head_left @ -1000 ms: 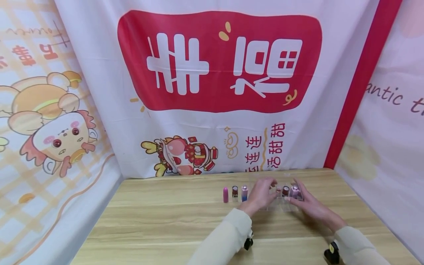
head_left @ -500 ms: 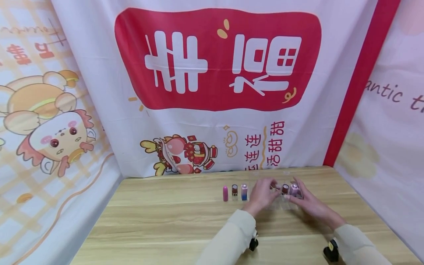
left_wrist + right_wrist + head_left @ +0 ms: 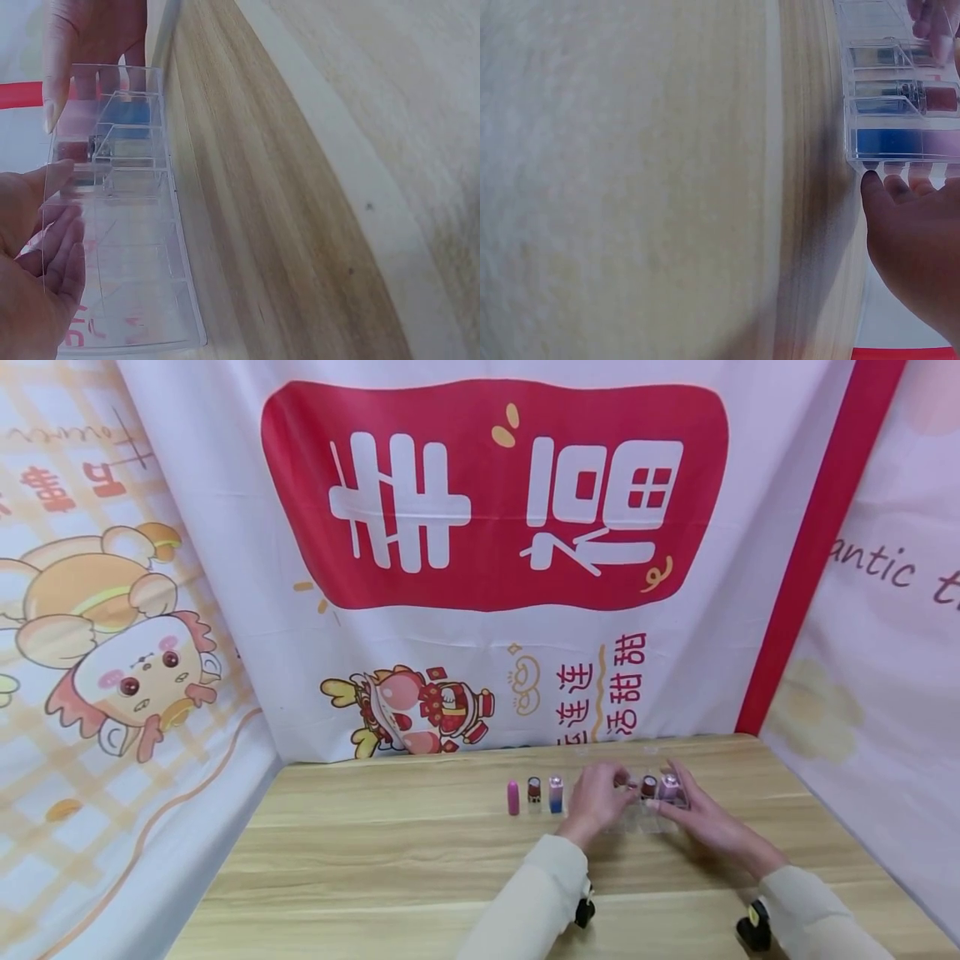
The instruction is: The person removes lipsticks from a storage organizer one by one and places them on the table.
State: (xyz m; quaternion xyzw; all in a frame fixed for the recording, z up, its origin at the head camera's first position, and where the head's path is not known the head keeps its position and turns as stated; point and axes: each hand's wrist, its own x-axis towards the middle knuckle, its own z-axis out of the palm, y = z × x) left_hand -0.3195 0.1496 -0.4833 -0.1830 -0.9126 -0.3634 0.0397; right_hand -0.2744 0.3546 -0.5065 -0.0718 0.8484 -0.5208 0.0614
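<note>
A: Where is the lipstick (image 3: pixel 885 56) that is nearest to the left hand (image 3: pixel 598 799)?

B: It stands in the clear box (image 3: pixel 182 262) on the worktop (image 3: pixel 375 852), in the third compartment from the right end. It lies just right of the left fingertips, a little below them — so this hand is the nearer one.

A: Is the left hand clamped on it?

B: I cannot tell. A fingertip is at its top, but whether it pinches or only touches is not clear.

A: And the right hand (image 3: pixel 701 818)?

B: It grips the right end of the clear box.

A: Which way does the lipstick point?

B: Upwards — its long axis seems vertical, parallel with the brown-topped lipstick (image 3: pixel 939 99) beside it.
</note>
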